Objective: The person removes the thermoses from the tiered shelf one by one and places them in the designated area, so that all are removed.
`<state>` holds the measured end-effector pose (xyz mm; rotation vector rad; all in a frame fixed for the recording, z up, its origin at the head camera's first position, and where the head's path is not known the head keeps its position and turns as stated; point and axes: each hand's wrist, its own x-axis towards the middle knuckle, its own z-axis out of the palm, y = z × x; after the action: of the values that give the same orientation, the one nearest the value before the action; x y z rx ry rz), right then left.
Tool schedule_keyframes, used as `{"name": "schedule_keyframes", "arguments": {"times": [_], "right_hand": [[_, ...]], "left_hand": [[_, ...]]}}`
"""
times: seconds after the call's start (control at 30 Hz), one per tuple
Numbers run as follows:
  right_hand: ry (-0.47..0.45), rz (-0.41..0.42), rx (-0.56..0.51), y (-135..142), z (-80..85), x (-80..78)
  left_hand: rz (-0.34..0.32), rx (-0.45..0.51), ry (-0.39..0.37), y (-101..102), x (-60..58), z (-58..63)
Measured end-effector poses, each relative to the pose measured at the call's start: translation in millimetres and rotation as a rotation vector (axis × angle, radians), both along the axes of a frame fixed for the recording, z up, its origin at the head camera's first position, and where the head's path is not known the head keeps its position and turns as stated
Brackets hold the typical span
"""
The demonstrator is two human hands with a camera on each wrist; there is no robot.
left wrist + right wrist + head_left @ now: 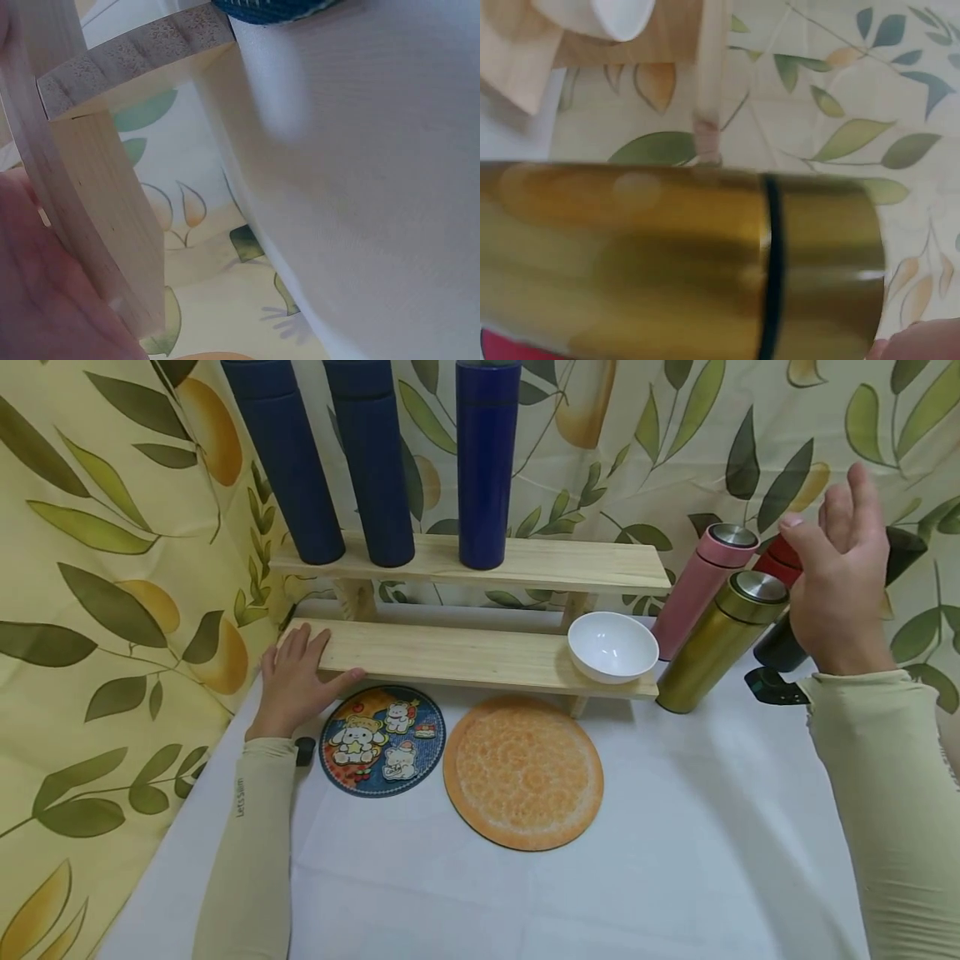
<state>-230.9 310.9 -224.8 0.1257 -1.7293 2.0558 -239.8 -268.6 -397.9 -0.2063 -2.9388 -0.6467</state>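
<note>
My left hand (288, 681) rests on the left end of the lower board of a two-tier wooden shelf (450, 652); in the left wrist view the hand (52, 277) lies against its edge. Raised at the right, my right hand (847, 577) has its fingers pointing up and thumb apart, nothing seen in its grasp. It overlaps a red bottle (780, 560) and a black bottle (780, 643), partly hiding both. Nearby stand a gold thermos (712, 652) and a pink thermos (705, 585). The gold thermos (630, 255) fills much of the right wrist view.
Three blue bottles (487, 468) stand on the upper board. A white bowl (613, 647) sits at the lower board's right end. Before the shelf lie a round cartoon-printed mat (382, 743) and a round bread-patterned mat (525, 777) on white cloth. Leaf-patterned fabric (97, 610) hangs behind.
</note>
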Motion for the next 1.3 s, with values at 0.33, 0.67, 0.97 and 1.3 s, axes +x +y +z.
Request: {"name": "schedule_keyframes", "arguments": {"times": [0.33, 0.67, 0.97, 1.3], "right_hand": [[0.051, 0.103, 0.032, -32.5, 9.4, -15.4], [0.076, 0.282, 0.058, -103.5, 8.2, -39.4], [-0.031, 0.390, 0.116, -162.0, 6.0, -65.4], [-0.177, 0.416, 0.211, -208.2, 0.2, -91.5]], "left_hand": [[-0.004, 0.006, 0.006, 0.7, 1.4, 1.3], [-0.007, 0.009, 0.008, -1.1, -0.5, -0.2], [-0.004, 0.020, 0.022, -0.2, 0.2, 1.8], [-0.001, 0.006, 0.010, -0.4, -0.4, -1.1]]}}
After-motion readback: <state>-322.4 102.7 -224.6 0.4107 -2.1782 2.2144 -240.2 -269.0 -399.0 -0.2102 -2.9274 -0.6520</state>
